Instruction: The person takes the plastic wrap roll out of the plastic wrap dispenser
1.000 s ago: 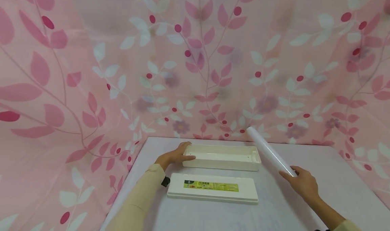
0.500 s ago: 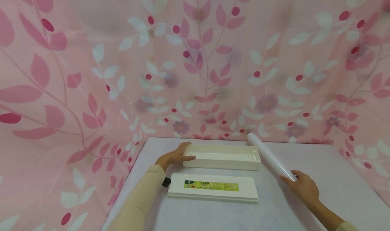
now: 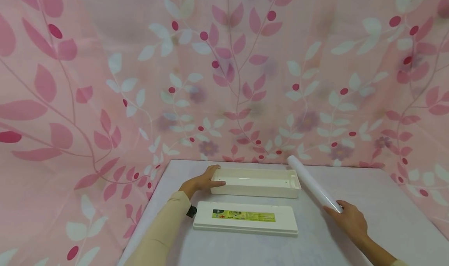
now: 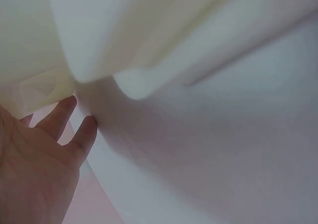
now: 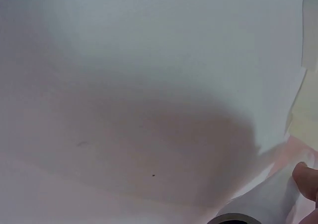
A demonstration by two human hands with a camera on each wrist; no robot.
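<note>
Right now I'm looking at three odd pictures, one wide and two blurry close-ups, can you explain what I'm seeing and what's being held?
There is no machine here: a person works with two bare hands and wears three cameras. The wide picture comes from the head camera, looking down at a table covered in pale cloth, with a pink leaf-patterned curtain behind. The two blurry ones come from cameras on each wrist, very close to the work. On the table lie an open cream tray and, nearer the person, its flat lid with a green label. The left hand holds the tray's left end. The right hand grips the near end of a white roll, which lies slanted beside the tray's right end.
</note>
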